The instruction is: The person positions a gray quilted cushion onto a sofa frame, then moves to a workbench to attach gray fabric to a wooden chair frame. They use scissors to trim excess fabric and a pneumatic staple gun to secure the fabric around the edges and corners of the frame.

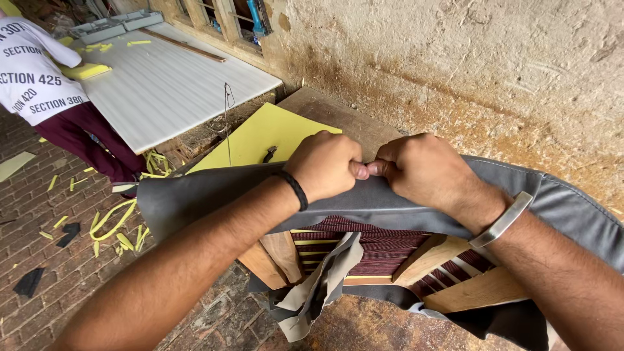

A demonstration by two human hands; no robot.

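A big grey cloth (195, 198) is smooth and a little shiny, and it lies stretched over a wooden frame (426, 257) with dark red straps (383, 250) showing under it, right in front of the person and close to a rough wall (455, 58). The left hand (323, 164) and the right hand (422, 170) sit side by side on the cloth's top edge with their thumbs touching. Each grip is shut tight into a fist, pinching the grey cloth between the fingers and bunching it up.
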